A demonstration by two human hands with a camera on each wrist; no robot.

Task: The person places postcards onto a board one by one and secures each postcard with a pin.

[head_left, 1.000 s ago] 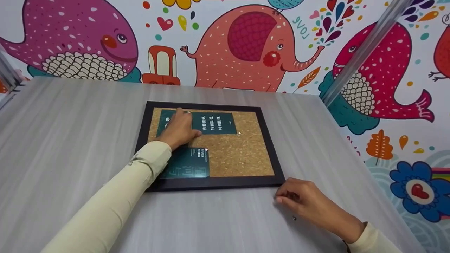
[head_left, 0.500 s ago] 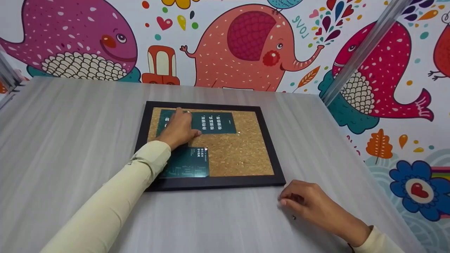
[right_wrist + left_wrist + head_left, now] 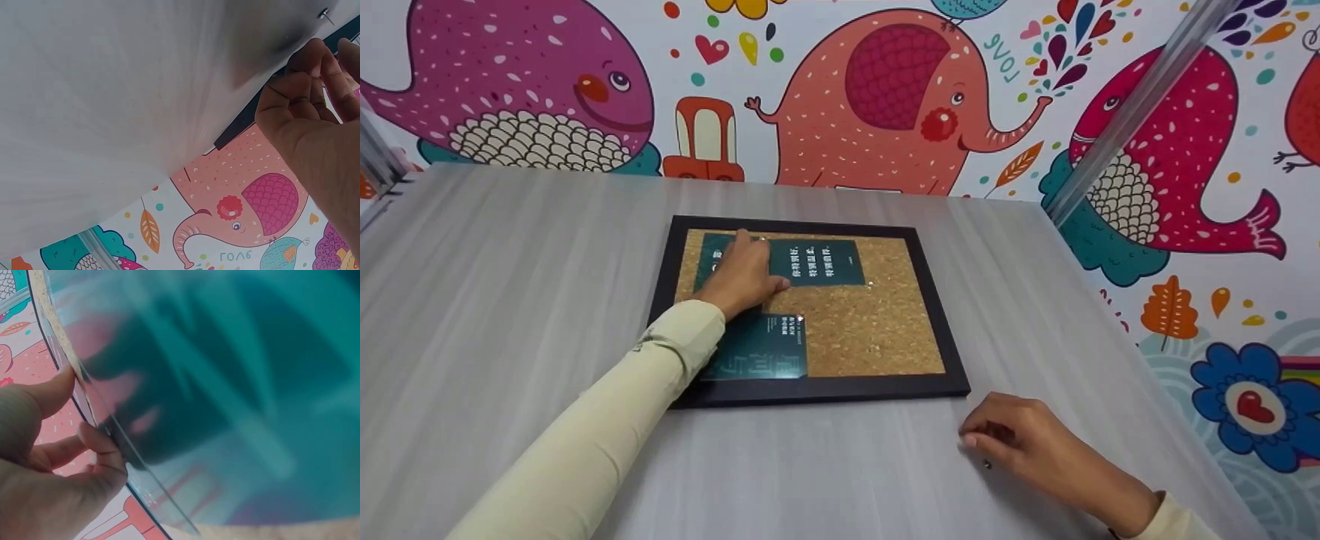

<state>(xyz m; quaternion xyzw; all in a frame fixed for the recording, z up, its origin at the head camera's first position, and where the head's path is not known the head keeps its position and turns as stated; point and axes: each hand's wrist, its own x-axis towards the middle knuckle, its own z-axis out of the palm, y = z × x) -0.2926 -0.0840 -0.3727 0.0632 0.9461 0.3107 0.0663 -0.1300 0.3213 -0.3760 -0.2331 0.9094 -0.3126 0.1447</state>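
Observation:
My left hand (image 3: 741,274) rests on the upper green card (image 3: 817,262), which bears white writing and lies on a black-framed corkboard (image 3: 877,330). In the left wrist view its thumb and bent fingers (image 3: 104,450) are at the card's edge. A pushpin shows beside its fingertips in the head view. My right hand (image 3: 1027,442), fingers loosely bent, is low over the table just off the board's near right corner. Nothing shows in its grasp. A small metallic pushpin (image 3: 988,464) lies under that hand; in the right wrist view the pushpin (image 3: 324,14) is apart from the fingers.
A second green card (image 3: 765,349) lies on the board's near left part, with a pin at its upper right corner. Another small pin (image 3: 870,285) is at the upper card's near right corner. A patterned wall (image 3: 885,97) stands behind the pale table (image 3: 547,262).
My right hand has slid a little to the right and nearer, away from the board's corner. My left hand, the cards and the pushpin on the table stay put.

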